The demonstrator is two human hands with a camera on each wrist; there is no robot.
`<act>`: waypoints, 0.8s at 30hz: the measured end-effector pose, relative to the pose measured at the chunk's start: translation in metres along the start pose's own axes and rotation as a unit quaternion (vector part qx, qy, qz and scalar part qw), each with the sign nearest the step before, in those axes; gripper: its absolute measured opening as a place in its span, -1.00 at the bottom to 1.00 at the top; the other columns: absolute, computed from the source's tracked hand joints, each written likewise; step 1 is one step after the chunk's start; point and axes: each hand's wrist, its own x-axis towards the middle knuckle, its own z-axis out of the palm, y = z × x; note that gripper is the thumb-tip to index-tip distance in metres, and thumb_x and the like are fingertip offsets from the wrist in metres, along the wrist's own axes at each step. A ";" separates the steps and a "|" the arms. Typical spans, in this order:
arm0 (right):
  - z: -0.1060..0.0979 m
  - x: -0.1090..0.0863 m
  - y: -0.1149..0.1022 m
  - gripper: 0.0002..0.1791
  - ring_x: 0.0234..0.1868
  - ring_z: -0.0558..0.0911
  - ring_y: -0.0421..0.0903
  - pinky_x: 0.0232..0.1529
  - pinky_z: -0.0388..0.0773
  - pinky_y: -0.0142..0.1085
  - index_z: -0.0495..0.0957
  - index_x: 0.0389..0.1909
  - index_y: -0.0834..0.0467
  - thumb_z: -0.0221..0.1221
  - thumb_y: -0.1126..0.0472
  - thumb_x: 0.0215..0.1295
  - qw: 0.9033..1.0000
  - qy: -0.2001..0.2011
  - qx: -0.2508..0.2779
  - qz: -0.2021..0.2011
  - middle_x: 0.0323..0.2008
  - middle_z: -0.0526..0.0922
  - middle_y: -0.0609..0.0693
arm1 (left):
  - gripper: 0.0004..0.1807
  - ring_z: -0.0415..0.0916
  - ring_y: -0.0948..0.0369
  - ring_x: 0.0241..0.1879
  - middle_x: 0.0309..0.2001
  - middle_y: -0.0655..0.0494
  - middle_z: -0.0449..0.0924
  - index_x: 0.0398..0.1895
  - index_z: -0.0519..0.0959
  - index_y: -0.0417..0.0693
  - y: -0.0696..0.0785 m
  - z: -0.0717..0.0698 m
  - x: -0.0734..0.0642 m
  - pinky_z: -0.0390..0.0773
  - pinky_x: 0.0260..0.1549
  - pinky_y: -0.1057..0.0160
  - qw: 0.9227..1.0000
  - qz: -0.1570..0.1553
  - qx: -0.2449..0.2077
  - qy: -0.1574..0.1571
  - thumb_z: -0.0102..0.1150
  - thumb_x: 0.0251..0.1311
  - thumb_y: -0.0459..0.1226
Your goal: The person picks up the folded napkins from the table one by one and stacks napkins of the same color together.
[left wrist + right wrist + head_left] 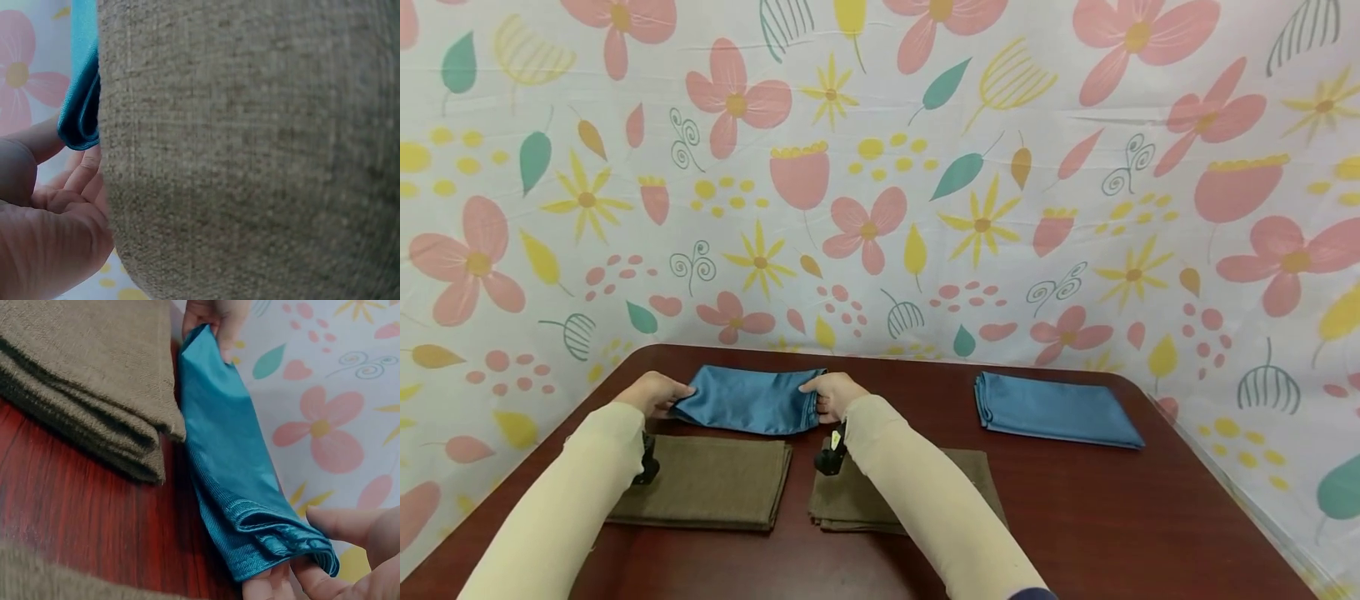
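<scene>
A folded, shiny blue cloth [752, 400] spans between both hands at the back left of the table. Its left end is pinched by my left hand [655, 392], thumb on top. At the other end my right hand [835, 393] holds the layered edge, thumb above and fingers underneath. The right wrist view shows the blue cloth's [231, 444] stacked folds by the fingers [272, 584]. In the left wrist view, brown fabric [250, 150] covers most of the picture, hiding much of the blue cloth [80, 112].
Two folded brown cloths lie nearer the front, one at left [707, 483] and one in the middle [857, 504], partly under the right forearm. Another folded blue cloth [1056, 410] lies at the back right. A flower-patterned curtain [880, 167] hangs behind the dark red table [1112, 517].
</scene>
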 end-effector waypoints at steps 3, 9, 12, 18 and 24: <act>-0.002 -0.001 0.002 -0.26 0.24 0.45 0.18 0.20 0.49 -0.03 0.14 0.45 0.27 0.23 0.29 0.30 1.000 0.005 -0.003 -0.005 0.22 0.41 0.33 | -0.42 0.40 -0.17 0.04 0.07 -0.46 0.34 0.21 0.27 -0.61 0.001 0.002 -0.002 0.67 -0.25 0.19 1.000 -0.005 0.005 -0.004 0.09 0.35 -0.26; -0.006 -0.001 0.002 -0.27 0.41 0.25 0.23 0.24 0.46 -0.03 0.11 0.46 0.30 0.19 0.30 0.34 1.000 0.010 -0.004 -0.013 0.42 0.18 0.35 | -0.44 0.43 -0.06 -0.08 0.00 -0.38 0.35 0.18 0.27 -0.60 0.001 0.006 0.000 0.66 -0.30 0.18 1.000 -0.012 -0.008 0.008 0.12 0.33 -0.28; -0.008 -0.002 0.000 -0.27 0.40 0.28 0.23 0.22 0.49 -0.05 0.10 0.46 0.29 0.18 0.27 0.35 1.000 0.008 -0.007 -0.017 0.41 0.20 0.34 | -0.47 0.40 -0.08 -0.06 0.01 -0.38 0.33 0.14 0.31 -0.59 0.001 0.007 0.001 0.65 -0.30 0.18 1.000 -0.014 -0.009 0.008 0.15 0.31 -0.29; -0.013 -0.003 -0.006 -0.30 0.35 0.36 0.22 0.23 0.48 -0.05 0.12 0.44 0.31 0.17 0.26 0.37 0.999 0.002 -0.016 -0.029 0.38 0.27 0.31 | -0.37 0.31 -0.25 0.15 0.27 -0.51 0.16 0.32 0.19 -0.57 0.006 0.003 -0.005 0.58 -0.03 0.06 0.999 0.003 0.035 -0.022 0.07 0.38 -0.26; -0.022 -0.004 -0.009 -0.31 0.34 0.38 0.23 0.25 0.46 0.00 0.11 0.44 0.32 0.16 0.26 0.38 0.999 -0.012 -0.009 -0.038 0.35 0.31 0.33 | -0.28 0.08 -0.29 0.36 0.43 -0.52 -0.17 0.43 -0.10 -0.57 0.014 -0.001 -0.014 0.35 0.28 -0.08 0.998 0.021 0.026 -0.060 -0.07 0.47 -0.26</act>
